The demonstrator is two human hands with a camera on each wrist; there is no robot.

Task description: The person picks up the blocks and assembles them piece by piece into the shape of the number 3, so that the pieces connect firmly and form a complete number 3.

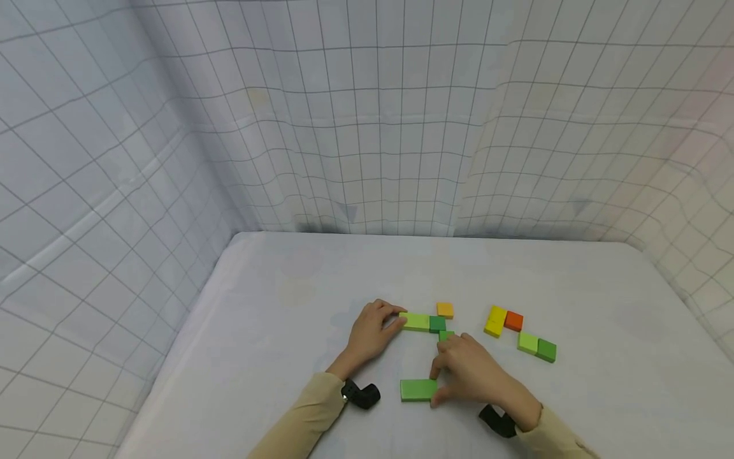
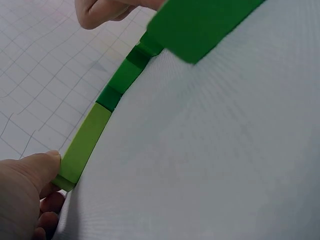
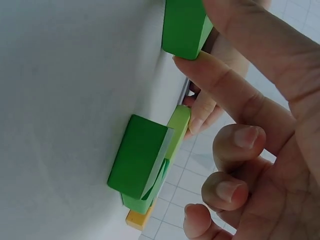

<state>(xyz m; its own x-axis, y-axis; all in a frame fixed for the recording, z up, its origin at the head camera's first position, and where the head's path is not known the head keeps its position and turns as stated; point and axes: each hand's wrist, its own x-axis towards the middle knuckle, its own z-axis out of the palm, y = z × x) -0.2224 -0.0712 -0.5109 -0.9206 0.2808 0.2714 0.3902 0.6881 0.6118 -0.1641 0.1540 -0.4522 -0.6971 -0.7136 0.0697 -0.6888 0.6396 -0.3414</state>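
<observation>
My left hand [image 1: 369, 331] holds the left end of a light green oblong block [image 1: 415, 322] between thumb and fingers. A small dark green block [image 1: 438, 324] touches that block's right end. Just below it lies another green block [image 1: 446, 335], partly hidden by my right hand [image 1: 469, 370]. Closer to me, my right hand pinches the right end of a longer green block [image 1: 417, 390] between thumb and index finger. The right wrist view shows the fingertips against this green block [image 3: 182, 30], the other fingers curled loosely. In the left wrist view the left thumb presses the light green block [image 2: 86, 145].
An orange block [image 1: 445, 310] sits behind the dark green one. To the right lie a yellow piece [image 1: 496, 320] against a red-orange block [image 1: 513, 320], and a light green block [image 1: 527, 343] against a green one [image 1: 546, 350]. Gridded white curtains [image 1: 367, 127] surround the white table [image 1: 275, 306].
</observation>
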